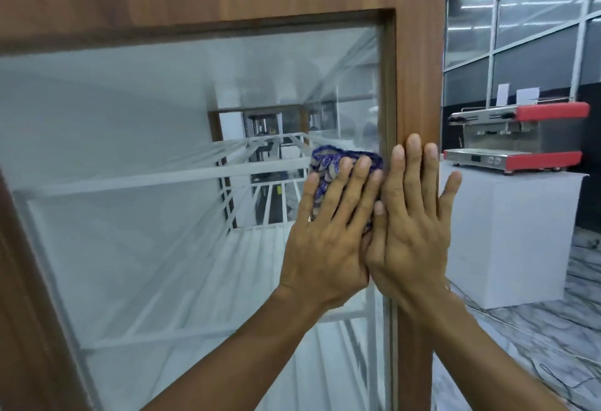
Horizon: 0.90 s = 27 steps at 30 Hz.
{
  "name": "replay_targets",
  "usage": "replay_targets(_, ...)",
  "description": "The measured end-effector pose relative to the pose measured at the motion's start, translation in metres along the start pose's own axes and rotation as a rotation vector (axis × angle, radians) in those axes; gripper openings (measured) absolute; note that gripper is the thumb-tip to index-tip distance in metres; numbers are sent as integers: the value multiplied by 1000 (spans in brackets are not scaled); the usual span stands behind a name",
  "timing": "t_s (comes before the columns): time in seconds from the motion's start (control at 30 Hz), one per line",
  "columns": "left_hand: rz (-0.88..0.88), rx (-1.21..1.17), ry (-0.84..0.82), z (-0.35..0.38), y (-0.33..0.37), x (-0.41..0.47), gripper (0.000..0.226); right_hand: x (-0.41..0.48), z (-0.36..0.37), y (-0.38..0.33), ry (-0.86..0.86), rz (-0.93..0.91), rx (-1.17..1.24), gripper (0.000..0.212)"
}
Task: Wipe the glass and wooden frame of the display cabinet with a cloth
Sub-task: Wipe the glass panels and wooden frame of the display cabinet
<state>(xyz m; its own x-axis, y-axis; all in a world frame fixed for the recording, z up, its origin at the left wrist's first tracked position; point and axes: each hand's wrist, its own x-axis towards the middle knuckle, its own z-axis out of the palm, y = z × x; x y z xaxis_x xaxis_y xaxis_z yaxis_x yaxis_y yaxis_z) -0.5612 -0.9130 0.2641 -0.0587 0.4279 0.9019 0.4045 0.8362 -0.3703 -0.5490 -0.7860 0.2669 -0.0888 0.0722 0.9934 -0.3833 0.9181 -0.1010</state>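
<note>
Two hands, both spread flat, centre-right of the frame.

Left hand: fingers straight and slightly fanned, palm pressing a cloth against the glass. No finger curls round it; pressure alone keeps it there.

Right hand: fingers straight, flat on the wooden frame, on the upright at the pane's right edge, holding nothing. Its thumb lies beside the left hand, touching or nearly so.

Cloth: blue-and-white patterned, bunched, showing above and between the left fingers, just beside the frame's inner edge. Judged light, soft and limp, so it will likely fold and creep unless pressed evenly. Best kept under the flat of the palm, or pinched at a bunched edge for the narrow recess in the corner.

Glass: large pane filling left and centre. Judged stiff, smooth, slippery and breakable. It suits broad, moderate pressure rather than a point load. Streaks or dust cannot be made out through the reflections.

Wooden frame: brown grain, top rail across the upper frame, upright right of centre. Judged rigid and less slippery than the glass, so a sound place to brace.

Behind the pane: white wire shelves.

Far right: a red-ended espresso machine on a white worktop, with a marbled floor below.
</note>
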Motion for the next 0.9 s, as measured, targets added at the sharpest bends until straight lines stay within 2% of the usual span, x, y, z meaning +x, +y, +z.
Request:
replay_targets(0.13,-33,14,23,-15,-30,-25,60,-16,18,-35,-16,-70,3,58)
replay_targets(0.3,-72,84,72,-42,-88,-68,60,-24,55,-102,-37,-166,172,58)
replay_targets(0.5,-209,230,43,-83,-164,-126,61,-35,93,-201,-70,-306,148,61)
replay_targets(0.63,-259,221,61,-105,-213,-161,61,-51,111,-249,-103,-386,137,61)
replay_targets(0.77,-319,252,111,-103,-221,-180,63,-68,120,-268,-130,-419,137,62)
replay_targets(0.9,-343,238,118,-92,-200,-219,65,-86,119,-237,-111,-439,68,59)
